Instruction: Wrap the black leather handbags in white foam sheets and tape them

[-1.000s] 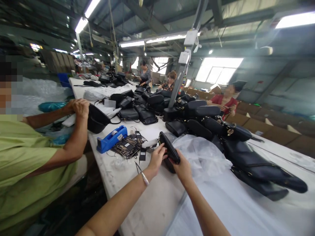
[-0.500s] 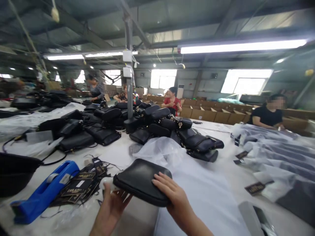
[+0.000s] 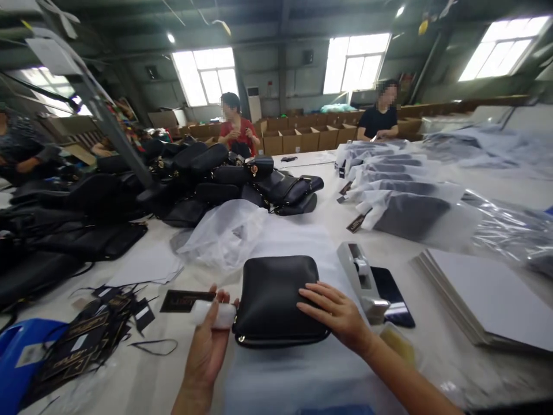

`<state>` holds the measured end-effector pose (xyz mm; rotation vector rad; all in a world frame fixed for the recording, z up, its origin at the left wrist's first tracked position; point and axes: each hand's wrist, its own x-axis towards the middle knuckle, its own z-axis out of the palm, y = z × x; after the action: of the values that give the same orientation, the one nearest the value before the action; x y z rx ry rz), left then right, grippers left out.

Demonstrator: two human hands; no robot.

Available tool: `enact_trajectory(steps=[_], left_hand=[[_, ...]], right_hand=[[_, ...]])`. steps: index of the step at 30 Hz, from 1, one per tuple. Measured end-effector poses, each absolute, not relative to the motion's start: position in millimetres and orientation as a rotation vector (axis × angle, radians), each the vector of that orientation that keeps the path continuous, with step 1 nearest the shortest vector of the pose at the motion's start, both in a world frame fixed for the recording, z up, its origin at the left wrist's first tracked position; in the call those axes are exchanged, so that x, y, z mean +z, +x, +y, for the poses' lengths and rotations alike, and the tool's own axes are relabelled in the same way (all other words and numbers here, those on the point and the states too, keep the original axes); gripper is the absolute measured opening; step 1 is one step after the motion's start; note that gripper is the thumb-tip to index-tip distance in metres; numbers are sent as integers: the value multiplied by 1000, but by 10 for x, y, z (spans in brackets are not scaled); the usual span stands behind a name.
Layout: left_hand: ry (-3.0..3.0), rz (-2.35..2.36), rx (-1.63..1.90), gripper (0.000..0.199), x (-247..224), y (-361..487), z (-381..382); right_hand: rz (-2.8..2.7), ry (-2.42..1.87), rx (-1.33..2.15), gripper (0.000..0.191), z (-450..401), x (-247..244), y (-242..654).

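A small black zip bag (image 3: 279, 300) lies nearly level above a translucent white plastic bag (image 3: 298, 236). My right hand (image 3: 337, 314) grips its right side, fingers stretched over the top and thumb out of sight. At the bag's left edge, my left hand (image 3: 211, 334) is closed around a small white-wrapped bundle (image 3: 220, 315), thumb on top. What the wrapping covers cannot be seen. A black hang tag (image 3: 181, 301) with gold print sticks out to the left of that bundle.
Black bags (image 3: 207, 178) are heaped behind. Loose tags (image 3: 86, 340) and a blue tape dispenser (image 3: 30, 357) lie left. Rightward are a grey tape dispenser (image 3: 360, 276), a phone (image 3: 393, 297), stacked boards (image 3: 488, 300) and wrapped bags (image 3: 410, 213). Co-workers (image 3: 237, 129) are beyond.
The view has swung to the right. The black bag has turned squarer to me and sits over the white plastic; my left hand has closed on the white bundle, and its tag now shows.
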<state>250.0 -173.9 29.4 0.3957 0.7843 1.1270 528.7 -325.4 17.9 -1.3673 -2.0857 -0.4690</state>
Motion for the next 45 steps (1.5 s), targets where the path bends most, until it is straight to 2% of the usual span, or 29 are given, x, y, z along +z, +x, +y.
enact_trajectory(steps=[3,6,10,15,17,20,22,23,25,28,34,42,45], left_hand=[[641,838,1083,43,241,2697,-1661],[806,930,979,48,91,2789,-1599],[801,1017,893,43,-75,2762,-1609],[757,1094,902,28,-117,2560,-1597],[776,1189,955,30,-99,2434,-1567],[850,1374,1150,61,-11,2257,-1576],[1172,1485,1282,79,89,2224,-1644],[1433,1486,1301,77,146,2251,-1695],[1918,1311,1204,60,266,2397,-1815],[2050,877,970,39,408,2778,-1983],[2151,552,670,52,305,3375,-2026],[2629,545,544,60,-53,3329,-1956],[2781,561,520,63,-84,3315,-1964]], right_hand=[[-2040,-1451,-475,47,-3279,54,5449],[-2010,-1579,-413,62,-3276,-119,5524],[-2043,-1737,-226,83,-3335,-266,5520],[-2067,-1787,-3,94,-3429,-237,5516],[-2066,-1797,51,95,-3455,-218,5517],[-2031,-1798,25,88,-3539,-171,5491],[-1973,-1800,-80,75,-3637,-104,5463],[-1921,-1813,-156,68,-3697,-60,5452],[-1749,-1874,-333,55,-3824,35,5448],[-1380,-2039,-572,40,-4018,135,5519],[-1067,-2350,-663,33,-4509,77,5719],[-1436,-2355,-622,31,-5015,-387,5435],[-1460,-2241,-713,32,-4927,-324,5500]])
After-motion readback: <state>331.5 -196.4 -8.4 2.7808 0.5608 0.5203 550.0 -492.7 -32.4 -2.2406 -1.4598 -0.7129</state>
